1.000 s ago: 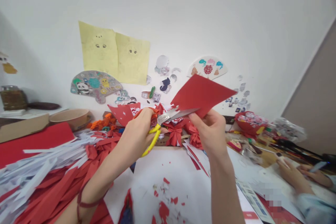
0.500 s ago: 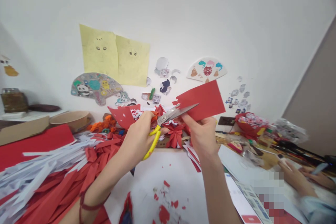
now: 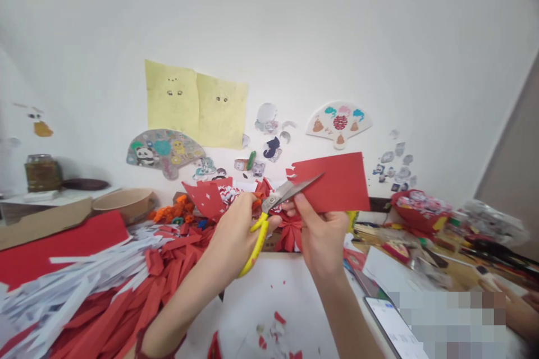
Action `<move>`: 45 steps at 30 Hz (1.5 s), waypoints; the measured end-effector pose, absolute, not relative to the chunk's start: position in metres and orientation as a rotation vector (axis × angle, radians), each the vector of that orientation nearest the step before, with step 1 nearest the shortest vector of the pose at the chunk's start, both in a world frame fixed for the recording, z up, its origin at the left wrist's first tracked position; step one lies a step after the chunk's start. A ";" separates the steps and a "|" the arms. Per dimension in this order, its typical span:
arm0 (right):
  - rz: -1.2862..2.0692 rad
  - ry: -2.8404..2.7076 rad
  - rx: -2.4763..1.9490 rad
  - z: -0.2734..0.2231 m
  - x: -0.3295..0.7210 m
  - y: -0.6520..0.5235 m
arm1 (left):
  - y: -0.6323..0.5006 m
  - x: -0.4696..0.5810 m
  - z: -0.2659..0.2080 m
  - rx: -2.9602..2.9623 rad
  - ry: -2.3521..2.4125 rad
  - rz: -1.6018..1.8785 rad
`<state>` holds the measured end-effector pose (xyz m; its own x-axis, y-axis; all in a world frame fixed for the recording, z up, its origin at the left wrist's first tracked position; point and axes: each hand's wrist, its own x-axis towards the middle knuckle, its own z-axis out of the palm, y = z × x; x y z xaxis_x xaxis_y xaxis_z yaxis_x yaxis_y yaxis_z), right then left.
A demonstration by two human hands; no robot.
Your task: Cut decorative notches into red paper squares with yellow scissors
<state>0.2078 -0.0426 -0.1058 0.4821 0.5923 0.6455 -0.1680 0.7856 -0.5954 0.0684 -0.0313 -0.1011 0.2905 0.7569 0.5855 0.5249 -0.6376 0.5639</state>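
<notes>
My left hand [image 3: 244,227] is closed round the yellow handles of a pair of scissors [image 3: 260,235]. The steel blades point right and up, lying against a red sheet of paper [image 3: 337,182]. My right hand [image 3: 322,235] pinches that sheet along its lower left edge, thumb close below the blades. Small notches show at the sheet's upper left corner. Behind the hands is a red paper bow [image 3: 290,233], partly covered. Red paper scraps [image 3: 279,318] lie on the white work surface [image 3: 252,291] below.
Red and white paper strips [image 3: 92,275] are heaped at the left, near a shallow bowl [image 3: 124,205]. On the right are a phone [image 3: 389,322], a red bouquet [image 3: 421,210] and clutter. Another person's hand [image 3: 516,305] shows at the right edge.
The view has shifted, so the wall and table sit lower and further right. The red sheet has turned from slanted to nearly level; both hands keep their holds.
</notes>
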 end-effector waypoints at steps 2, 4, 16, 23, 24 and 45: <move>0.482 -0.953 -0.500 -0.106 0.207 -0.042 | -0.029 0.068 -0.103 2.313 1.153 1.280; 0.502 -0.930 -0.497 -0.106 0.207 -0.041 | -0.026 0.069 -0.106 2.324 1.160 1.319; 0.560 -0.801 -0.387 -0.109 0.197 -0.034 | -0.026 0.078 -0.111 2.260 1.241 1.383; 0.617 -0.795 -0.350 -0.108 0.196 -0.035 | -0.023 0.079 -0.119 2.244 1.138 1.482; 0.623 -0.791 -0.345 -0.108 0.196 -0.035 | -0.023 0.078 -0.119 2.243 1.128 1.487; 0.651 -0.767 -0.332 -0.106 0.195 -0.040 | -0.034 0.076 -0.108 2.276 1.268 1.368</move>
<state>0.1952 -0.0396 -0.1055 0.5400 0.6516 0.5327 -0.4198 0.7571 -0.5006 0.0757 -0.0337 -0.1079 0.2041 0.7519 0.6269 0.5680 -0.6125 0.5497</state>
